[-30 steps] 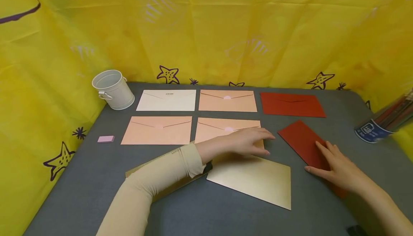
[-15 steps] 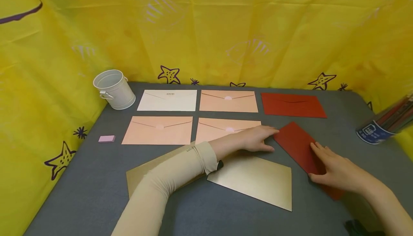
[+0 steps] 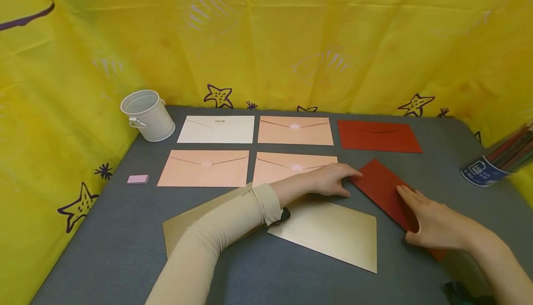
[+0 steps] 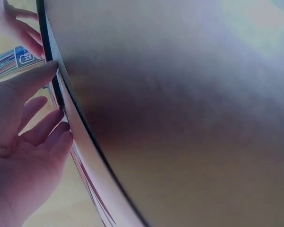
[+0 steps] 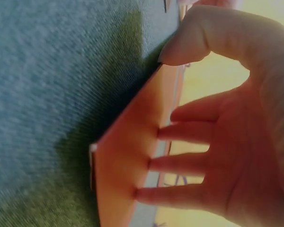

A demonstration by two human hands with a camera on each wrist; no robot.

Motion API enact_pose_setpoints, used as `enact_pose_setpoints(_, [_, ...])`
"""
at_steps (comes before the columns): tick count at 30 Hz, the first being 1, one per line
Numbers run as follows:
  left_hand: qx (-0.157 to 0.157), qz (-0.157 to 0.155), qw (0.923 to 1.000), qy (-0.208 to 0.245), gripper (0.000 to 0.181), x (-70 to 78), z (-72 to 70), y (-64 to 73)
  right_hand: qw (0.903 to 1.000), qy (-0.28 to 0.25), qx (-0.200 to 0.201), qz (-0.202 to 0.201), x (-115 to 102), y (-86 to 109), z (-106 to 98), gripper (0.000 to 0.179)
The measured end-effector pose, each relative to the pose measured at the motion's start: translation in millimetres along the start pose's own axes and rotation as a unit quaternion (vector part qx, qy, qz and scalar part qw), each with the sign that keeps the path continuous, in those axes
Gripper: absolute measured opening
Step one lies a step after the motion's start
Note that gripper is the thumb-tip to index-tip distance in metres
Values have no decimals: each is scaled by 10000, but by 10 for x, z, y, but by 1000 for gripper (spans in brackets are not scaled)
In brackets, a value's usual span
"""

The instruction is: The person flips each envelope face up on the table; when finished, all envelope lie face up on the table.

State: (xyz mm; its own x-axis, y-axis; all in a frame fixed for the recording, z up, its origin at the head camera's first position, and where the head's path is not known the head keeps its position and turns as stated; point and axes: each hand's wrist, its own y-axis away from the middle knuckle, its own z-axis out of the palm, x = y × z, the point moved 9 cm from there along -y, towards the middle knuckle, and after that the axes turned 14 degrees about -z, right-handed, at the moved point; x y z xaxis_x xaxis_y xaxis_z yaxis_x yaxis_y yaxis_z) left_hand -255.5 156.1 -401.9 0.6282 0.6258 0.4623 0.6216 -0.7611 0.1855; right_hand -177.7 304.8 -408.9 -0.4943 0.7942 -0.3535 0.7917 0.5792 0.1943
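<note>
A red envelope lies slanted on the table at the right. My right hand holds it across its width, the thumb at the near edge and the fingertips along the far edge in the right wrist view. At the envelope's upper left corner, my left hand reaches with its fingertips and seems to touch it; its thumb stands apart. Under the left hand and forearm lie a gold envelope and a second, darker gold envelope, partly covered by the sleeve. Gold paper fills most of the left wrist view.
Behind lie a white envelope, peach envelopes and another red envelope. A white bucket and a pink eraser stand left, a tub of pencils right. A yellow cloth hangs behind the table.
My left hand has moved right to the red envelope's corner. The envelope has shifted slightly left, and my right thumb has drawn back along its near edge.
</note>
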Motion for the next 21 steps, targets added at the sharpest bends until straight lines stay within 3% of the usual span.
enact_pose_setpoints(3, [143, 68, 9999, 36, 51, 13, -30, -2, 9999, -1, 18, -122, -32, 13, -33, 106])
enact_pose_setpoints(14, [514, -218, 9954, 779, 37, -21, -103, -26, 9989, 171, 248, -372, -41, 104, -140, 98])
enact_pose_setpoints(21, [987, -154, 9919, 790, 28, -22, -181, -23, 9963, 262, 505, -638, -70, 140, -197, 95])
